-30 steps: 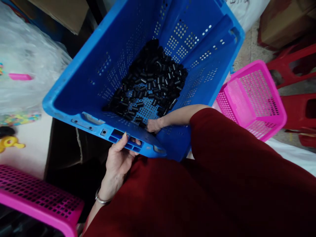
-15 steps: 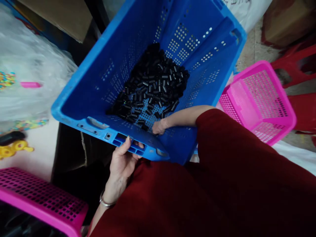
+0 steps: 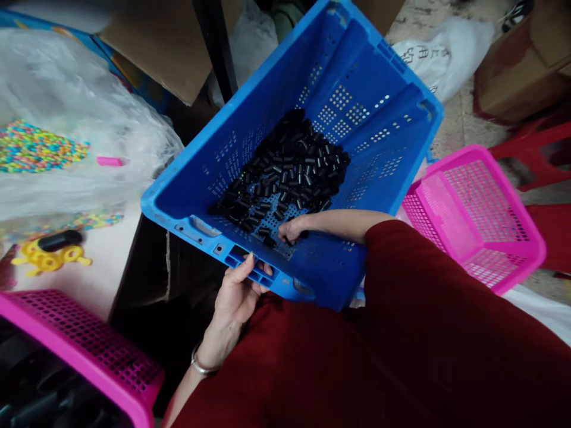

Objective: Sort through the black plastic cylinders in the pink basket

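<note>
A deep blue plastic crate (image 3: 187, 184) with perforated walls stands tilted in front of me. Many short black cylindrical pieces (image 3: 307, 163) lie heaped over its floor, thinning toward the near side. My left hand (image 3: 238, 294) is closed around the handle slot in the near rim, thumb on top and fingertips showing through the opening. Down inside the crate, my right hand (image 3: 292, 228) is at the near edge of the pieces. Its fingers are curled downward beside a few black cylinders; what they hold, if anything, is hidden.
To the right sits a pink basket (image 3: 450, 220) beside a red stool (image 3: 530, 154). Another pink basket (image 3: 89, 345), at lower left, contains dark pieces. On the left table are a clear plastic bag (image 3: 53, 77), colourful beads (image 3: 40, 145) and yellow parts (image 3: 44, 255). Cardboard boxes (image 3: 526, 59) stand behind.
The view has shifted, so the crate appears lower and more of the left table shows. My right hand has moved slightly toward the black pieces. My left hand keeps its grip on the rim.
</note>
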